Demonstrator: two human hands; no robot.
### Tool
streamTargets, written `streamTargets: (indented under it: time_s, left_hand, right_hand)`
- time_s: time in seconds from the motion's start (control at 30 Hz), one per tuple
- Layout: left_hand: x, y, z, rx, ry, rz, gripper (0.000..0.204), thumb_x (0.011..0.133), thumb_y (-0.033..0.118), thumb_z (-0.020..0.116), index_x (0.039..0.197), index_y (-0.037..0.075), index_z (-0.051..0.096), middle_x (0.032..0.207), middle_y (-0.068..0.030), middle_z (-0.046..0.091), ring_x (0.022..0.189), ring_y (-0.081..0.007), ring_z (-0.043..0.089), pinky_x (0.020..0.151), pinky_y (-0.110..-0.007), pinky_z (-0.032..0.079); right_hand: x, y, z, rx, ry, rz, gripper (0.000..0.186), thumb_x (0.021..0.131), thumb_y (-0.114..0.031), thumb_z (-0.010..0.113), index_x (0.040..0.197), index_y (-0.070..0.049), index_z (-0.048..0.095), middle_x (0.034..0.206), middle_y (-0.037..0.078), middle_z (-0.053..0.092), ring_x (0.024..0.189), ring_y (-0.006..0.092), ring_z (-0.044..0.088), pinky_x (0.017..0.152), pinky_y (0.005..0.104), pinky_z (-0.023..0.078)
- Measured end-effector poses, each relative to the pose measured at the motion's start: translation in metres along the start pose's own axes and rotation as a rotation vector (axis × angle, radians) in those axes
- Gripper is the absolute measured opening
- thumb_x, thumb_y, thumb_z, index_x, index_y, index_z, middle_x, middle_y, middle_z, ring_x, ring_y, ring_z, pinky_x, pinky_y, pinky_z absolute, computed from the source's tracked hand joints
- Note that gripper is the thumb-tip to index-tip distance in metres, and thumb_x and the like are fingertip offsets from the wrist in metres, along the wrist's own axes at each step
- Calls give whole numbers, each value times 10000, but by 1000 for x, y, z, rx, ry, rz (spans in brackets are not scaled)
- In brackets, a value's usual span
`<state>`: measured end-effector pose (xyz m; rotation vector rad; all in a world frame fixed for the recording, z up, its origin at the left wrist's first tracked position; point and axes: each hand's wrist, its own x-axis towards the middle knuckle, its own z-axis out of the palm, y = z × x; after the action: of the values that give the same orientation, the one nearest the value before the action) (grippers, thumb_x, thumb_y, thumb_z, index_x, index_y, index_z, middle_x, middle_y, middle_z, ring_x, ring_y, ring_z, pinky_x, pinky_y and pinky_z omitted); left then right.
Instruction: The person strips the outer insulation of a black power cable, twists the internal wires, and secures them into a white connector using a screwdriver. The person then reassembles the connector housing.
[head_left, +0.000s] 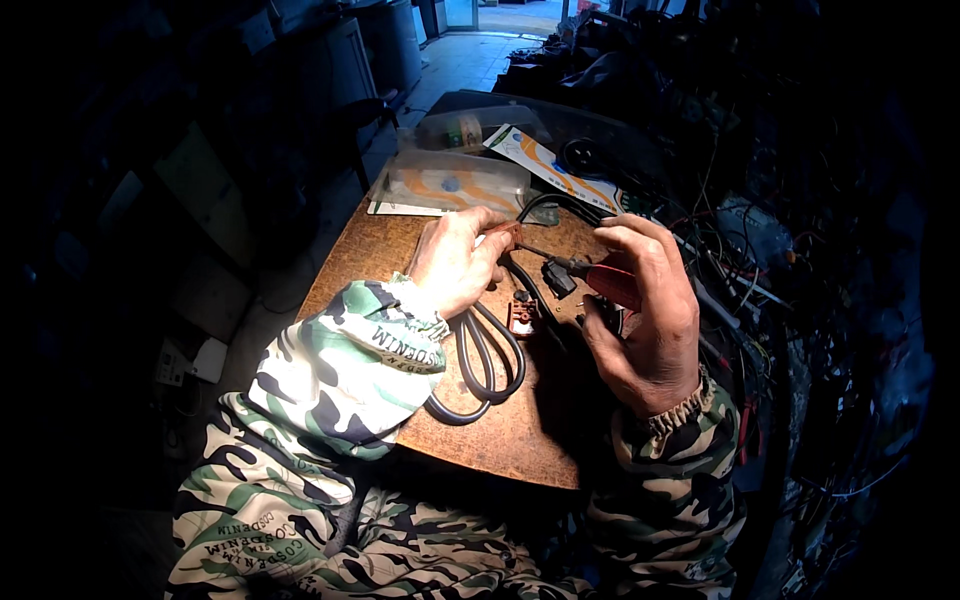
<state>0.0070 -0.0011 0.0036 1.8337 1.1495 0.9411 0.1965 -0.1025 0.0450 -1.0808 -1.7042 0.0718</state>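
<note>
My left hand (458,262) is closed, pinching a small reddish-brown part (514,234) between thumb and fingers. My right hand (650,315) is curled round the red handle of a screwdriver (612,285). Its thin dark shaft points left, with the tip at or just beside the small part. A black plug-like housing (559,280) lies under the shaft. Nearer me on the board sits another small reddish-brown piece (522,315) with a pale face. A thick black cable (518,365) lies looped beside my left wrist. Where the cable ends is hidden.
The brown wooden tabletop (480,440) ends just in front of my lap. Clear plastic trays (460,175) and a white-and-orange printed card (550,165) lie at its far end. Tangled wires (740,280) crowd the right side. A tiled floor (470,62) runs toward a doorway.
</note>
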Motion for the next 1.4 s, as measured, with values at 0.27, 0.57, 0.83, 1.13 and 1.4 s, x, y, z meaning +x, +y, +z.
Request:
streamTargets:
  time_s: [0.27,0.57,0.83,1.13,1.4]
  left_hand:
    - [-2,-1,-2,-52,-8,11,285,980,139,574,1147,-83,636,900,-118,715,614,-101,644,582,-248,542]
    - [5,-11,-3,-59,-56,66,298,985,128,565,1159,-109,616,910,-123,711,640,-108,656,600,-246,551]
    - [3,-10,-4,-94,-60,41,300,983,119,565,1151,-125,614,909,-129,708,664,-113,664,609,-248,557]
    - [2,-7,-1,-51,-43,33,269,972,108,584,1123,-109,635,856,-103,699,658,-111,665,608,-245,553]
    - [1,-3,1,9,-43,65,264,968,116,586,1124,-86,652,843,-90,707,653,-112,673,609,-254,547]
  right_hand:
    - [0,4,2,11,22,20,205,794,12,738,978,-3,648,881,150,632,727,241,682,648,310,566]
    - [-1,9,-10,140,6,102,196,744,150,662,903,40,629,942,107,601,855,186,687,753,268,581]
    - [-2,13,-4,119,51,70,198,738,134,669,907,40,628,943,115,608,850,183,688,755,265,574]
    - [-4,8,-2,-72,-4,175,249,755,36,756,974,23,638,866,140,618,784,239,692,689,295,563]
    - [-2,9,-3,-116,-2,29,280,775,9,757,1024,26,631,898,169,640,790,291,699,679,333,567]
